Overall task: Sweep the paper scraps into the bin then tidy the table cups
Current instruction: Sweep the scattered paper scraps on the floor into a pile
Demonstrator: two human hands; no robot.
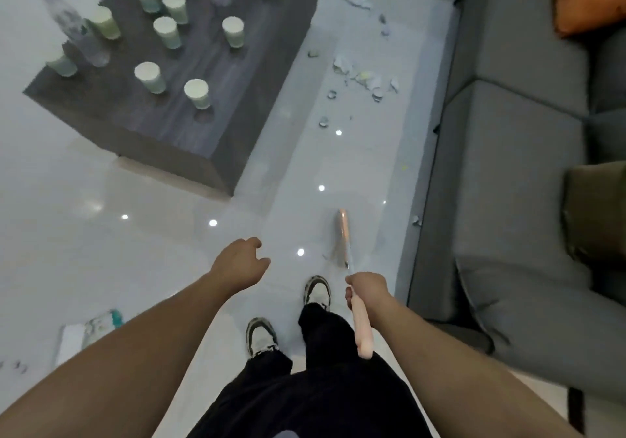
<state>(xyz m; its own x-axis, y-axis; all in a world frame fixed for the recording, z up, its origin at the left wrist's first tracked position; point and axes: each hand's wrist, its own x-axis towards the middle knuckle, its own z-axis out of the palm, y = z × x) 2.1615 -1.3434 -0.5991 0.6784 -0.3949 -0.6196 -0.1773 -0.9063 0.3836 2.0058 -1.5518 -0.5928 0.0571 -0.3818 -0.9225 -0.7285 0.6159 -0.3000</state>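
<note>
1. The right hand (367, 290) is closed around the pale handle of a broom (349, 265), fingers wrapped on the shaft. The broom head, blurred, sits low near the floor (152, 241) just ahead of the person's shoes, probably so it can be pushed forward along the aisle.
2. The left hand (238, 263) is free, its fingers loosely curled and holding nothing; it hangs out in front, likely for balance.
3. The paper scraps (362, 77) lie scattered on the floor in the strip between the dark table (216, 75) and the grey sofa (515, 139), well ahead of the broom. One stray piece (416, 220) lies close to the sofa's base, nearer the broom.
4. Sweeping appears barely begun, since the scraps lie unswept and unheaped.
5. No bin can be made out with certainty; a pale object at the lower left is too blurred to name.
6. The cups (159, 31) stand upright, spread loosely over the table, apart from one another. Their contents cannot be told.
7. Two clear bottles (76, 29) stand among the cups; their fill level is unclear.
</note>
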